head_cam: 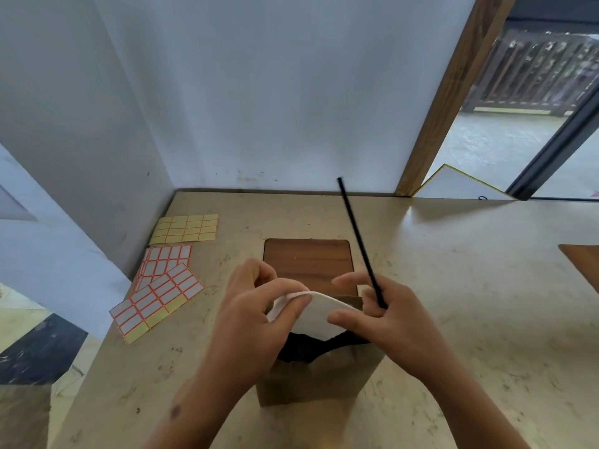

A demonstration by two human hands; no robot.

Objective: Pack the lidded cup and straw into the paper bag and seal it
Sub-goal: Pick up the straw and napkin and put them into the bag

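Beige, marble-patterned worktop (453, 286) set into a corner of pale walls, with a wooden door frame and an open doorway at the right rear.

Paper bag (319, 377): brown, upright at the near middle of the worktop, mouth open and dark inside. Judged light, thin-walled and easily creased or tipped; best steadied by its rim or side panels rather than squeezed.

Lidded cup (316, 311): only a white, curved surface shows at the bag's mouth, between both hands; whether that is lid or wall cannot be told. Judged light and somewhat crushable, smooth enough to slip, so an even hold on opposite sides suits it.

Straw (359, 241): black, thin, straight, slanting up and away from the right hand. Judged very light, stiff enough to steer, liable to kink if bent; hold near the lower end.

Left hand (259, 315): fingers and thumb curled onto the cup's left edge, gripping it.

Right hand (385, 315): thumb on the cup's right edge, fingers closed around the straw's lower end.

Wooden board (308, 260): lying flat just behind the bag.

Label sheets (162, 283): several, red-bordered, spread at the left.
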